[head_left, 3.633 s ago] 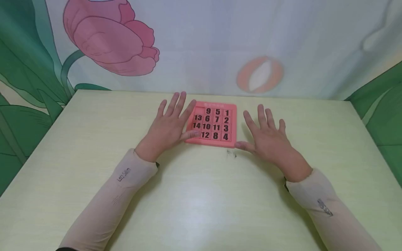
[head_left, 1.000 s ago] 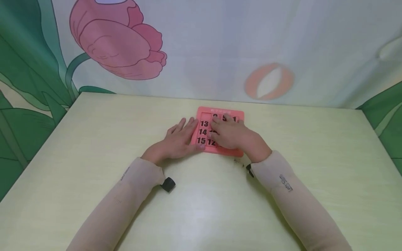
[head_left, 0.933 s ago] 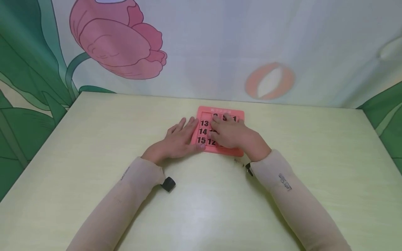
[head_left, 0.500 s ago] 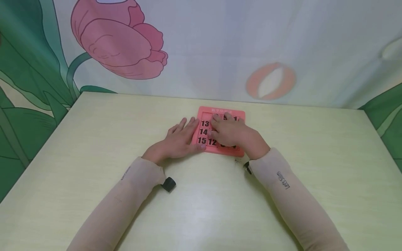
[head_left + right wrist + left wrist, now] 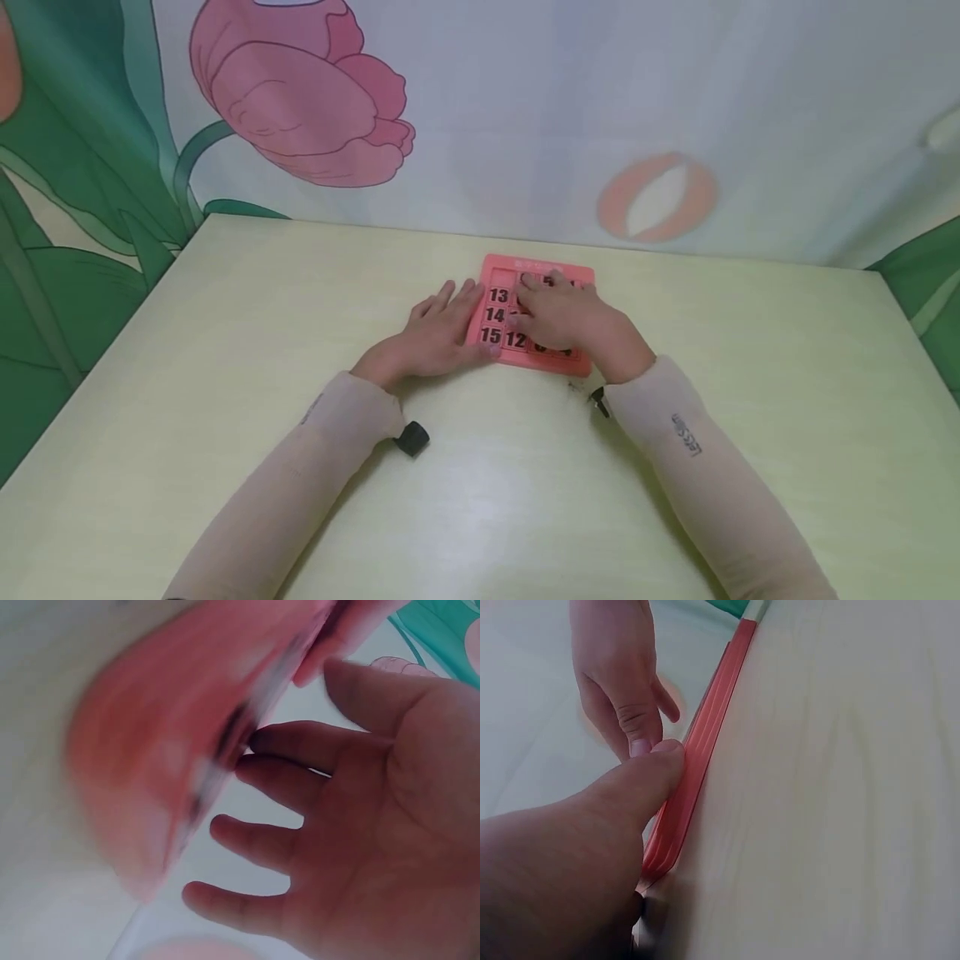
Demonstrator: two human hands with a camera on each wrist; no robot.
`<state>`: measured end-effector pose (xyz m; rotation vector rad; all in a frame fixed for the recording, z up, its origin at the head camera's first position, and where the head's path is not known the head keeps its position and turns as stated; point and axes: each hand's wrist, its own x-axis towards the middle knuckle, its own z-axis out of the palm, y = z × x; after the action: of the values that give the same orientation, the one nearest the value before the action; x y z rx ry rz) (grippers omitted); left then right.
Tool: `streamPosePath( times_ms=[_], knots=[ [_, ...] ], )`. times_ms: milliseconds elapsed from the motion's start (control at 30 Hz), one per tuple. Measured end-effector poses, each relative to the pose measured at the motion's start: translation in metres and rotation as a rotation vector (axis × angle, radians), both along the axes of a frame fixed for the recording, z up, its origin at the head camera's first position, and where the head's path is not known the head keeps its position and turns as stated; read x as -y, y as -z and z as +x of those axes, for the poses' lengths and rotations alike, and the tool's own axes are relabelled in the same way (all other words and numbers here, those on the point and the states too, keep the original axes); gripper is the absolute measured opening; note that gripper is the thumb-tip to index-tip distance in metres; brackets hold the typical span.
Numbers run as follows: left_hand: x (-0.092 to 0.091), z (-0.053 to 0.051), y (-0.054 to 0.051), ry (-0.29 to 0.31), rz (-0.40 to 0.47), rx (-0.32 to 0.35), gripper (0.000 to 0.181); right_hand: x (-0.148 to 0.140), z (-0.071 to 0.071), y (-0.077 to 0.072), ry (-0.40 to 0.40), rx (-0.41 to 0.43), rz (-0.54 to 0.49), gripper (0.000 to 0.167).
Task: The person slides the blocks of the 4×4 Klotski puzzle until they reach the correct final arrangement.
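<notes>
The flat square pink plastic number puzzle (image 5: 532, 358) lay on the pale yellow-green wooden table (image 5: 465, 492), close to the far edge, before a white curtain printed with a pink flower (image 5: 300, 104). From my distance I saw the bare left hand (image 5: 437, 333) stretched along its left side, fingers extended, thumb on the near-left corner. The bare right hand (image 5: 567, 317) lay over its middle and right, fingers spread and bent a little, index and middle fingertips at the tiles; the right wrist view was too blurred for me to tell how hard they pressed. Neither hand was wrapped around anything.

Over three seconds earlier, that right hand had been beside the puzzle, off to its right, and the left thumb had covered the tile numbered 15 (image 5: 491, 336). Now 15 showed below 14 (image 5: 494, 315) and 13 (image 5: 498, 295), and the top-left slot remained vacant.
</notes>
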<state>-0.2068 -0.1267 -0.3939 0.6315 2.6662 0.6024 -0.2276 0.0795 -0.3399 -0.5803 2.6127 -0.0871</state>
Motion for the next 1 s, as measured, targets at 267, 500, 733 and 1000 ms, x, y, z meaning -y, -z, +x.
streamPosePath(
  times_ms=[267,500,733,1000],
  knots=[
    [-0.003,0.003,0.002,-0.001,0.004,-0.013,0.101,0.017,0.005,-0.006,-0.048,0.050,-0.053,0.055],
    [-0.003,0.001,0.000,0.000,-0.043,-0.009,0.104,0.023,0.013,-0.013,-0.042,0.072,0.000,0.058],
    [-0.005,0.002,-0.004,0.000,-0.067,0.007,0.103,0.024,0.015,-0.011,-0.044,0.077,0.044,0.062],
    [-0.004,0.003,-0.004,0.000,-0.057,0.007,0.102,0.016,-0.003,0.002,-0.016,0.078,-0.014,0.062]
  ],
)
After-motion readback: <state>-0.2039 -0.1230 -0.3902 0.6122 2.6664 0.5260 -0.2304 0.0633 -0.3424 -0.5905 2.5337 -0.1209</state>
